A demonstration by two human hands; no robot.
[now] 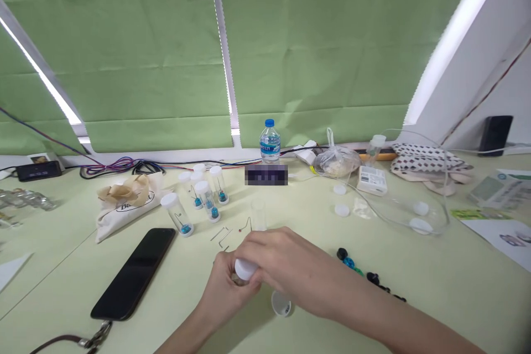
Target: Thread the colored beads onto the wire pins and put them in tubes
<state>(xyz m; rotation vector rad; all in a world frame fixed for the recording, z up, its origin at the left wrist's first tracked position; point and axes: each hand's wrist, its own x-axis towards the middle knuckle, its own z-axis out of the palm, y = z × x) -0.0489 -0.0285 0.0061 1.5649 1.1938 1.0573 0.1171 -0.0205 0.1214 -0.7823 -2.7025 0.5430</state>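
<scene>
In the head view, my left hand [224,290] is closed around a clear tube, mostly hidden by the fingers. My right hand [296,271] reaches over from the right and grips the white cap [245,269] on the tube's upper end. Just beyond the hands stands another clear tube [258,211], its lower part hidden. A bent wire [249,223] and thin L-shaped metal rods [224,238] lie to its left. Below my right hand is a small white cup [281,304] with something dark inside. Several capped tubes [177,215] with blue pieces inside stand farther left.
A black phone [135,274] with a strap lies at left, near a cloth pouch [130,202]. A water bottle [270,142] stands at the back. Small black, blue and green parts [349,263] form a row at right. Loose white caps [342,210] and a plastic bag [337,162] lie beyond.
</scene>
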